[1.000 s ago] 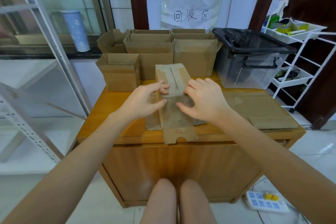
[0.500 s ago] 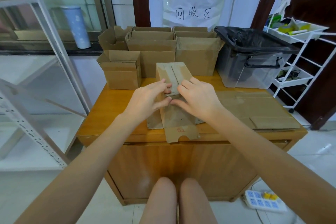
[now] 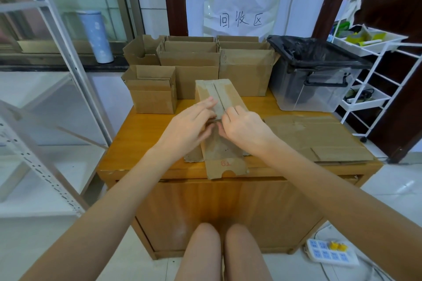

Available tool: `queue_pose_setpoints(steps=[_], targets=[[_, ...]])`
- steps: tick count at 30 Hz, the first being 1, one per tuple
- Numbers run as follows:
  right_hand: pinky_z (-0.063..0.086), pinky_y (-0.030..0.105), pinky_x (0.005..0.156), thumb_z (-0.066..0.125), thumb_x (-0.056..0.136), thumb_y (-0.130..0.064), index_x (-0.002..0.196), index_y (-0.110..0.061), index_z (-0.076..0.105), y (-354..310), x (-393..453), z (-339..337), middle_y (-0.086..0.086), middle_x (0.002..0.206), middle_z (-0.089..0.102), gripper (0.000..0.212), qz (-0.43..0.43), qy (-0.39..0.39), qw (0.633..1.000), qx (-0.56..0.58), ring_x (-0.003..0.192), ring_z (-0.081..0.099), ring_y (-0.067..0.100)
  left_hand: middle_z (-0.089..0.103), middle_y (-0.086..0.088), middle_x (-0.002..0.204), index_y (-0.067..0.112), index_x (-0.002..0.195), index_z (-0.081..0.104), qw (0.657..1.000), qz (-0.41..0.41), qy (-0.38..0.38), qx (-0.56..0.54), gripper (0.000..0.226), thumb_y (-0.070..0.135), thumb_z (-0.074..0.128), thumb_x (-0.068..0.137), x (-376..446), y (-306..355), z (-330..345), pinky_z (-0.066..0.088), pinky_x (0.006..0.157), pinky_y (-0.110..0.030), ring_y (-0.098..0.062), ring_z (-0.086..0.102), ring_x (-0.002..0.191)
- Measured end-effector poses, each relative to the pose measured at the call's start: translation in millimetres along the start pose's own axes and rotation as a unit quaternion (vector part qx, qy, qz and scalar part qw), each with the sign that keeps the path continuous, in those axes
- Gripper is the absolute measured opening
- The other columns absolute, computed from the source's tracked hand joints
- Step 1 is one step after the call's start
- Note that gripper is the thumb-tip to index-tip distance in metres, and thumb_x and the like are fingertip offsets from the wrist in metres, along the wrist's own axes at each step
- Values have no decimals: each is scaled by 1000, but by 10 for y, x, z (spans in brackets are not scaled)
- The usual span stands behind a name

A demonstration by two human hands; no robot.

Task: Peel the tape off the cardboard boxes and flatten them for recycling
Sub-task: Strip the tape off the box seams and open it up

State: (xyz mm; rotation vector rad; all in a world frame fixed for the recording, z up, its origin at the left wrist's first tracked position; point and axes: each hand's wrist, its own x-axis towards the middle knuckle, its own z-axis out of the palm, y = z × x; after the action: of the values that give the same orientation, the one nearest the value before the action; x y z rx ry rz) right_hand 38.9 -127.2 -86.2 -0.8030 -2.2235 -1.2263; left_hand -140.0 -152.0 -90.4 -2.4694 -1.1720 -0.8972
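pinching tape (image 3: 215, 100) on box (image 3: 226, 143): left hand (image 3: 189, 124), right hand (image 3: 245, 126).

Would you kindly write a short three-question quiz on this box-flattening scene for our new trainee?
1. True or false: both hands, left hand and right hand, are on the taped box.
2. What lines the clear bin? A) black bag B) newspaper C) blue cloth
3. The flattened cardboard lies on which side of the taped box?

Key: 1 true; 2 A; 3 the person's right.
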Motion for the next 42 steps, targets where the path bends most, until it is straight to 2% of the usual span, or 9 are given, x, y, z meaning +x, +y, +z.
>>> queue_pose_setpoints(steps=[4, 7, 12, 18, 25, 34, 38, 40, 42], targets=[[34, 24, 36, 84, 68, -18, 65, -9, 63, 15, 1, 8, 5, 57, 54, 23, -32, -22, 999, -9, 47, 50, 16, 63, -13, 109, 2, 102, 65, 999, -21, 34, -14, 22, 8, 70, 81, -21, 117, 94, 56, 71, -28, -23, 67, 87], [33, 24, 35, 79, 74, -18, 66, -10, 62, 59, -1, 38, 4, 57, 53, 21, -46, -20, 999, 11, 47, 49, 16, 67, -13, 98, 1, 94, 68, 998, 2, 52, -23, 12, 6, 67, 83, 41, 86, 75, 56, 68, -30, -26, 68, 83], [40, 25, 46, 46, 94, -37, 79, -9, 68, 272, -47, -4, 4, 72, 61, 38, -3, -24, 984, 176, 60, 56, 18, 70, -9, 95, 3, 90, 69, 997, 29, 56, -34, 32, 27, 47, 91, 58, -10, 27, 60, 69, -35, -23, 69, 86], [38, 23, 46, 80, 73, -38, 75, -11, 68, 165, -53, 10, 2, 71, 63, 30, 87, -33, 978, 185, 61, 57, 18, 71, -12, 94, 3, 87, 68, 994, 38, 102, 25, 33, 24, 44, 94, 15, -12, 135, 59, 59, -31, -25, 70, 81], [40, 22, 46, 79, 75, -34, 76, -11, 70, 130, -70, 1, 2, 70, 65, 24, 85, -15, 980, 179, 59, 59, 18, 71, -13, 88, 2, 87, 61, 991, -25, 132, 9, 55, 41, 25, 104, 1, 18, 208, 59, 55, -34, -26, 71, 76], [41, 23, 42, 83, 71, -19, 74, -7, 68, 85, -51, -12, 7, 68, 64, 20, 17, -12, 991, 131, 55, 59, 20, 71, -11, 88, 2, 90, 63, 990, -75, 119, -3, 37, 32, 42, 93, 7, 66, 213, 55, 57, -28, -25, 70, 74], [38, 21, 41, 90, 59, -18, 73, -8, 67, 112, -36, -9, 4, 65, 61, 29, -23, -34, 992, 117, 51, 55, 16, 69, -11, 97, 3, 105, 62, 993, -53, 105, -13, 33, 28, 41, 96, -22, 80, 137, 54, 66, -26, -24, 70, 83], [42, 22, 42, 91, 57, -18, 75, -7, 67, 129, -38, -19, 5, 67, 63, 32, -35, -50, 990, 129, 52, 57, 16, 69, -11, 103, 4, 114, 62, 995, -46, 87, -15, 30, 26, 52, 95, -20, 81, 89, 50, 70, -23, -22, 69, 88], [45, 23, 43, 90, 60, -18, 77, -7, 68, 133, -32, -31, 6, 69, 65, 30, -36, -58, 988, 137, 54, 60, 16, 68, -10, 100, 6, 107, 66, 998, -22, 63, 12, 24, 22, 64, 89, 8, 68, 65, 52, 67, -24, -23, 68, 85]])
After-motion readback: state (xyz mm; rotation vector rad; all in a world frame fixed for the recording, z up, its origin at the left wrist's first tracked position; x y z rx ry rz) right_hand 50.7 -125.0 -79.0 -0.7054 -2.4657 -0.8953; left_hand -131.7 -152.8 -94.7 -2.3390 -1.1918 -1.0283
